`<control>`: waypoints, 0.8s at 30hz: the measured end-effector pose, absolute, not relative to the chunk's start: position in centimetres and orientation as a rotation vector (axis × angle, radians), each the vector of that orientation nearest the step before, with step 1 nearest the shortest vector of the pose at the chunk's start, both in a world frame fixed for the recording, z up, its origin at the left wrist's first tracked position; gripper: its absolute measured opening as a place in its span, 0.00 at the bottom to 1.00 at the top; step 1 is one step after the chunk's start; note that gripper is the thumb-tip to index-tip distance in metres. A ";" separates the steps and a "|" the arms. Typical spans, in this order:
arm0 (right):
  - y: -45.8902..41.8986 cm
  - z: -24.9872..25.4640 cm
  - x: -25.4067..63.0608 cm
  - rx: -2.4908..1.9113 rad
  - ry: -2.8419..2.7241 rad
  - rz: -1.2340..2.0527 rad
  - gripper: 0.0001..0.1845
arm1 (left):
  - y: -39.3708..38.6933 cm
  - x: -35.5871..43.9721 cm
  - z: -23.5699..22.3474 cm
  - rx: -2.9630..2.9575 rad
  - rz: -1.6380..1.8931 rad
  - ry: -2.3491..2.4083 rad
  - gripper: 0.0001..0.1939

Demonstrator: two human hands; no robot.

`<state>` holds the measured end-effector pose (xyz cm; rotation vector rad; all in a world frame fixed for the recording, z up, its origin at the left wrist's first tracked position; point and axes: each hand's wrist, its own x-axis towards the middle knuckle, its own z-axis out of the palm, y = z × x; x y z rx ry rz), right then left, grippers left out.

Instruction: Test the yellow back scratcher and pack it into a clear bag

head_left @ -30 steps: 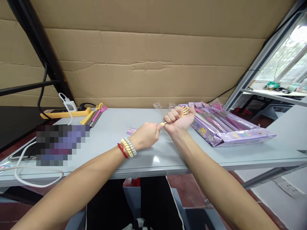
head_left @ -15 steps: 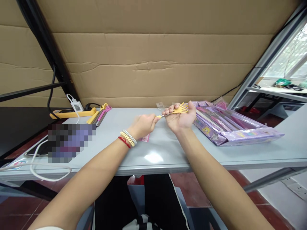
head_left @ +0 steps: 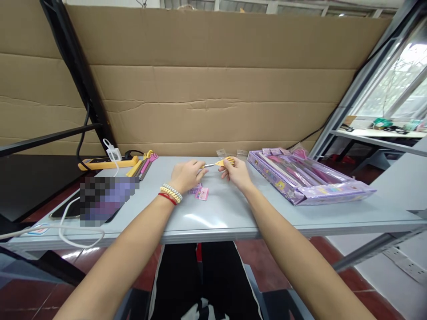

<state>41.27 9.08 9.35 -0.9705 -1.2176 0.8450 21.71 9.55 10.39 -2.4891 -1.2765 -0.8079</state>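
Note:
Above the middle of the desk, a back scratcher [head_left: 210, 165] with a yellow claw head and a thin metal rod is held level between my two hands. My left hand [head_left: 187, 175], with several bands at the wrist, is closed round its handle end. The fingers of my right hand [head_left: 237, 172] pinch the yellow claw end and partly cover it. Small pink and purple printed cards [head_left: 202, 193] lie on the desk just below my left hand. More scratchers with yellow and pink claw heads [head_left: 143, 164] lie side by side at the left.
At the right sits a purple open box [head_left: 300, 195] of wrapped long items. Clear plastic scraps [head_left: 221, 153] lie by the cardboard panel [head_left: 213, 84] at the back. Left are a yellow power strip [head_left: 106, 163], a white cable [head_left: 63, 222] and a partly blurred-out dark flat object.
My right hand has turned from palm up to a pinch on the claw end. Both hands have shifted slightly left in view, and the camera has tilted upward.

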 end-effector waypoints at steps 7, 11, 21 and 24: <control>9.0 8.5 41.2 -1.113 -1.565 0.525 0.09 | 11.0 20.7 10.2 -2.432 -0.740 -1.128 0.14; 8.9 8.2 40.8 -1.033 -1.676 0.239 0.06 | 11.7 20.0 10.2 -2.341 -0.989 -1.038 0.07; 8.0 8.8 40.6 -0.819 -1.845 0.001 0.06 | 11.7 20.2 10.0 -2.166 -1.226 -0.883 0.09; 7.7 9.0 40.5 -0.914 -1.775 0.070 0.10 | 11.7 20.1 10.1 -2.246 -1.185 -0.835 0.10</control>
